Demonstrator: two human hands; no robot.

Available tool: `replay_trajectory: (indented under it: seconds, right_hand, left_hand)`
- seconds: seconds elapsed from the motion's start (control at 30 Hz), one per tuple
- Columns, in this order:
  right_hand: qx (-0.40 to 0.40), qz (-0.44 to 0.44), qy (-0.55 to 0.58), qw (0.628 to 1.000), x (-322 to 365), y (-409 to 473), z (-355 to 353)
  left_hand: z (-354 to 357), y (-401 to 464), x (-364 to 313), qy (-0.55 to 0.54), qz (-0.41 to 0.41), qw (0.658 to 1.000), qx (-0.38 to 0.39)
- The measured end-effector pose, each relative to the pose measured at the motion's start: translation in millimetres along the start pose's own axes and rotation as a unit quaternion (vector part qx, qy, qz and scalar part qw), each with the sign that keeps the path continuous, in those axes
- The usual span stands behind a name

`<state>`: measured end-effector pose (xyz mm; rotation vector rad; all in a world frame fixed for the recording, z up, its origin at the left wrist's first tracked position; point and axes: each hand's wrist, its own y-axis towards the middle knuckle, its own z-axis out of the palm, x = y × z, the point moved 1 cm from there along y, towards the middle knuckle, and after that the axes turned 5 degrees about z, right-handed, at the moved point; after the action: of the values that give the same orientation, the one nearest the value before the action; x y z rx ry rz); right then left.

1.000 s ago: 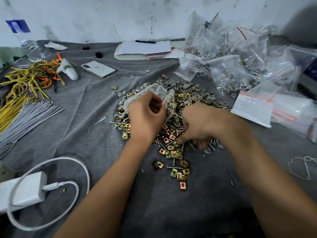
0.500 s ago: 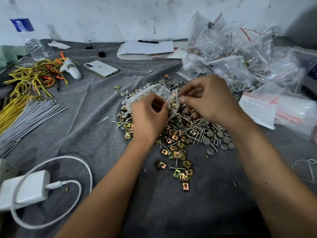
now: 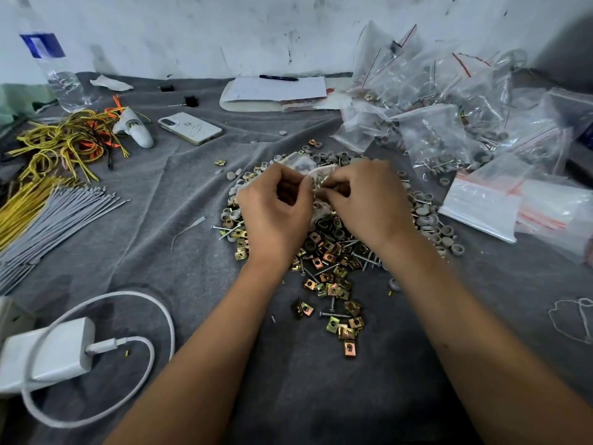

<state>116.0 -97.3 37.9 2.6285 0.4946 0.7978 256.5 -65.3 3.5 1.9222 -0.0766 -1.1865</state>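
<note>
Above the middle of the heap of small metal parts (image 3: 330, 252), both hands meet at a small clear bag (image 3: 301, 162). The left hand (image 3: 276, 213) has its fingers curled in and pinches the bag's top edge. The right hand (image 3: 369, 203) pinches the same edge from the other side, its fingertips close to the left's. The bag hangs between them, just over the heap, and its lower part sags between the palms with a few nails showing through the plastic. The fingers cover the mouth, so I cannot tell whether it is open or pressed closed.

The step looks like closing the bag's strip on a counted portion. To do it well, the bag should hang upright so the parts settle to the bottom, clear of the strip. A nail or clip caught in the groove will stop it from sealing. The pinch is best started at one end and run along to the other, with the air pushed out ahead of it. Nail points should lie flat, not against the film, or they may pierce it.

Working over the heap on the grey cloth (image 3: 192, 252) lets anything dropped fall back among its kind. The filled bags (image 3: 433, 130) lie well off to the far right.
</note>
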Motion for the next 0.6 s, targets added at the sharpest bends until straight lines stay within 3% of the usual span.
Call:
replay_trajectory:
  seconds: [0.17,0.33,0.4,0.5,0.6]
  right_hand:
    - [0.039,-0.028,-0.018,0.999,5,-3,9]
    - [0.058,-0.043,0.04,0.997,-4,4,-6]
    - [0.162,-0.061,0.026,0.985,-6,7,-16]
    - [0.355,-0.091,-0.024,0.93,0,4,-23]
    - [0.429,-0.111,-0.098,0.891,7,-2,-18]
  left_hand:
    - [1,-1,4,0.003,-0.013,1.0,-0.01]
    - [0,1,11,0.024,-0.043,0.998,-0.027]
    - [0,2,12,0.031,-0.055,0.997,-0.041]
    - [0,3,11,0.03,-0.062,0.996,-0.057]
    - [1,3,12,0.022,-0.069,0.996,-0.052]
